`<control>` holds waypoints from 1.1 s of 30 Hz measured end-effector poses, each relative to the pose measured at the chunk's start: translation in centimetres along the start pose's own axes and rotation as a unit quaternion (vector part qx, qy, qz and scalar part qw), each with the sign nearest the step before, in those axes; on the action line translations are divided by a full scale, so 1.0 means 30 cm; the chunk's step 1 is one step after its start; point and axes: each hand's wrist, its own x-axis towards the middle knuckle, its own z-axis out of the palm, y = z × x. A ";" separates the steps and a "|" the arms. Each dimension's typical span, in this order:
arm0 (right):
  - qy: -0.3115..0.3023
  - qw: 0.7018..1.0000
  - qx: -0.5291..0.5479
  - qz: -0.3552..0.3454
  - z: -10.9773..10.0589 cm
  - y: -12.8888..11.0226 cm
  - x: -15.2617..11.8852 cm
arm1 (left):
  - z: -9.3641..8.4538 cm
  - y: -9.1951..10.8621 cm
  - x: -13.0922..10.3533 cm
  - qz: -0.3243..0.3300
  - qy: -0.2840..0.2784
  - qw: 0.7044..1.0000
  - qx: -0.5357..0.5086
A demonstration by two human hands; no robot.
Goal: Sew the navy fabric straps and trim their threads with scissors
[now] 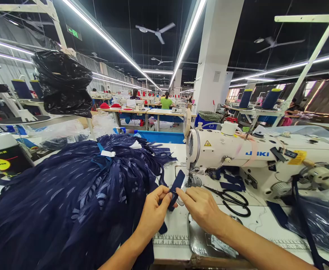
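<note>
My left hand (157, 206) pinches a short navy fabric strip (178, 180) between thumb and fingers, in front of the needle area of a white sewing machine (215, 148). From the other side my right hand (202, 208) is closed at the strip's edge, its index fingertip on the fabric and its thumb hidden. A big heap of navy fabric pieces (69, 187) spreads to the left of my hands, with white tags on top. Black-handled scissors (236, 202) lie on the machine bed, just beyond my right hand.
Navy scraps (232, 182) lie under the machine arm. A clear bag of navy material (319, 221) sits at the right edge. A white-lidded black container (4, 153) stands at left, near a black plastic bag (62, 84). A person in green (166, 102) sits farther back.
</note>
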 end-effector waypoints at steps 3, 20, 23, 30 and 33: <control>0.010 1.000 -0.001 0.003 0.003 -0.001 0.000 | 0.003 0.003 0.000 0.003 0.003 1.000 -0.005; 0.014 0.999 0.042 0.012 0.003 0.004 -0.004 | 0.004 0.014 0.004 -0.034 -0.018 0.997 -0.062; 0.019 0.998 0.048 0.021 0.005 0.002 -0.005 | 0.005 0.010 0.003 -0.033 -0.019 0.997 -0.064; 0.033 0.998 0.042 0.020 0.008 -0.004 0.001 | 0.008 0.024 0.000 -0.037 -0.020 0.997 -0.060; 0.018 0.991 0.114 0.070 0.009 -0.016 0.010 | 0.011 0.014 0.003 -0.031 -0.033 0.998 -0.052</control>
